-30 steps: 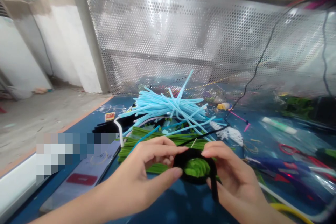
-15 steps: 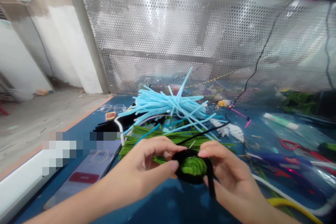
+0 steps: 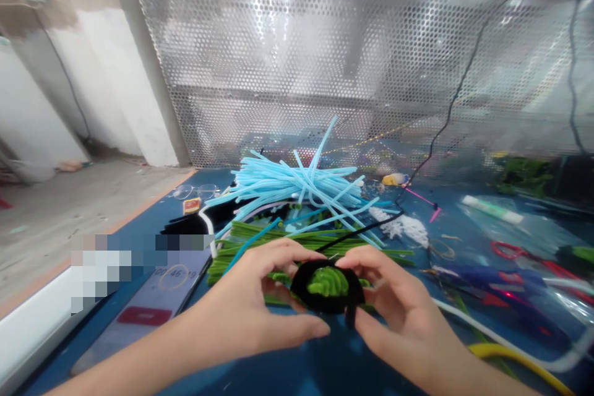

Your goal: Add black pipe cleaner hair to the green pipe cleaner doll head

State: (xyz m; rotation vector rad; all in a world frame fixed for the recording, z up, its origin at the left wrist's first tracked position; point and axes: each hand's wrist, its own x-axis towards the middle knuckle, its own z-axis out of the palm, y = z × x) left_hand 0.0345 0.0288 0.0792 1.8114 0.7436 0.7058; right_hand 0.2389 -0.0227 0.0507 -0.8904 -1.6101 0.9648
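- Currently, your left hand (image 3: 250,297) and right hand (image 3: 394,303) are together, pinching a black chenille loop (image 3: 327,304) from opposite sides above the near middle of the blue work surface (image 3: 334,346).
- Finding: the loop rings a tightly folded green chenille coil (image 3: 322,281). Your two-sided pinch appears to be what keeps the ring closed around it and the coil seated.
- A black tail (image 3: 351,315) drops from the near side of the loop beside your right hand, apparently left free of your grip. A thin black stem (image 3: 362,234) runs from the loop toward the far right. You cannot tell from this view whether tail and stem are one piece.
- Loose green chenille stems (image 3: 260,238) lie just behind your hands, with a heap of light-blue stems (image 3: 297,182) beyond them toward the far edge. Both seem placed for easy reach.
- Along the left edge lie a phone (image 3: 148,315) showing a timer and, nearer the far-left corner, a pair of glasses (image 3: 192,192).
- Toward the right edge, red-handled scissors (image 3: 508,250) sit well apart from your work, clear of your hands.
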